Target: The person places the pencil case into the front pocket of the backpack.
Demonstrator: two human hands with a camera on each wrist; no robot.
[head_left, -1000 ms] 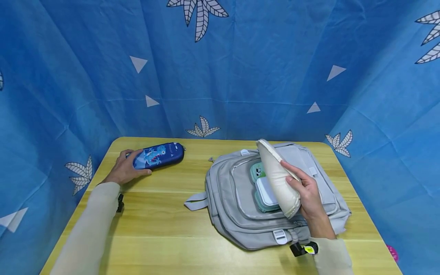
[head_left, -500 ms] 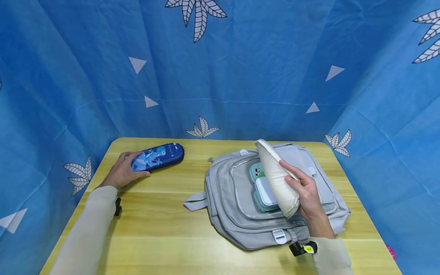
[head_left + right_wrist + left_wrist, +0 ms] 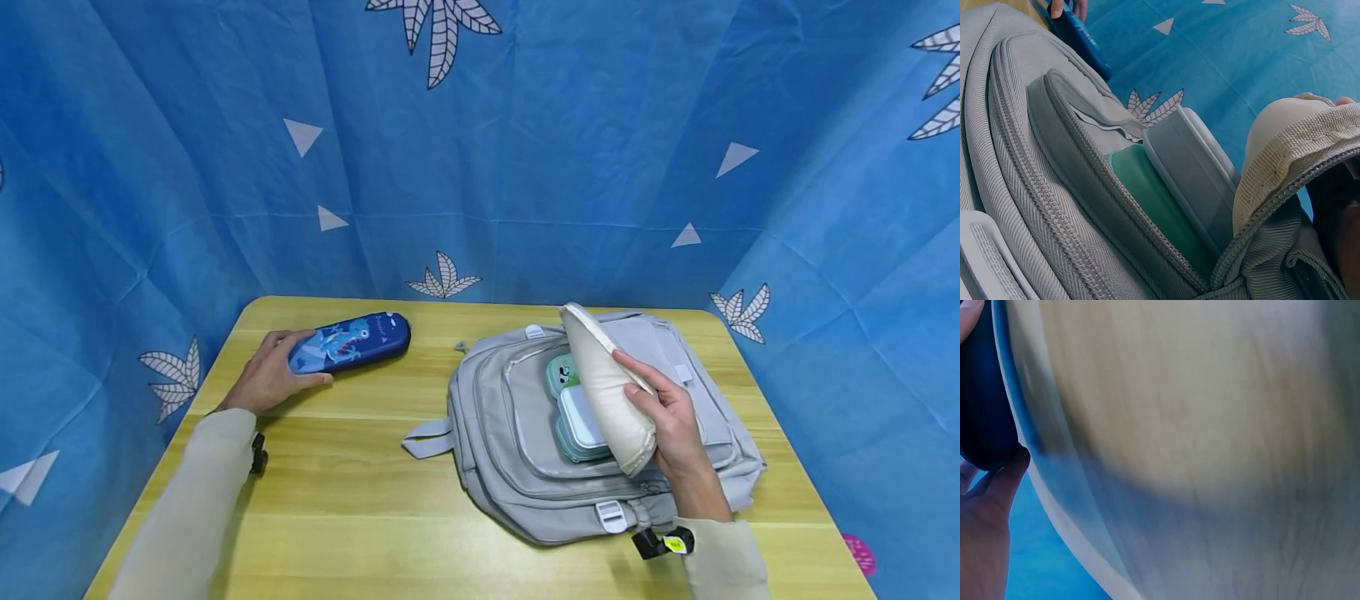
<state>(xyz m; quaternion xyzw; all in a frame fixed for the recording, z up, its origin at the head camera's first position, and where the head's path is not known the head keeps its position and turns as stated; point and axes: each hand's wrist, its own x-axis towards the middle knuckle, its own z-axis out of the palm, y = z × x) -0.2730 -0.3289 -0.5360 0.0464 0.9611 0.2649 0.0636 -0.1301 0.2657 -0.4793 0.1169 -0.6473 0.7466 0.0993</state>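
A dark blue pencil case (image 3: 352, 342) with a dinosaur print is at the table's back left. My left hand (image 3: 272, 371) grips its left end, fingers on the far side and thumb on the near side. The grey backpack (image 3: 487, 450) lies on the right. My right hand (image 3: 671, 417) pinches the cream-lined flap (image 3: 607, 383) of its front pocket, holding it raised. Within that unzipped pocket are a teal case (image 3: 561, 375) with a small printed face and a pale box (image 3: 579, 417). The right wrist view shows the pale box (image 3: 1191, 169) against a green case (image 3: 1154, 194).
The wooden table (image 3: 360, 517) has a blue patterned cloth (image 3: 495, 167) hanging behind it and at both sides. A grey backpack strap (image 3: 429, 439) sticks out to the left. A white buckle (image 3: 611, 517) sits at the bag's near side.
The pencil case has shifted slightly to the right in my left hand's grip and looks a little larger. My right hand and the flap stay where they were.
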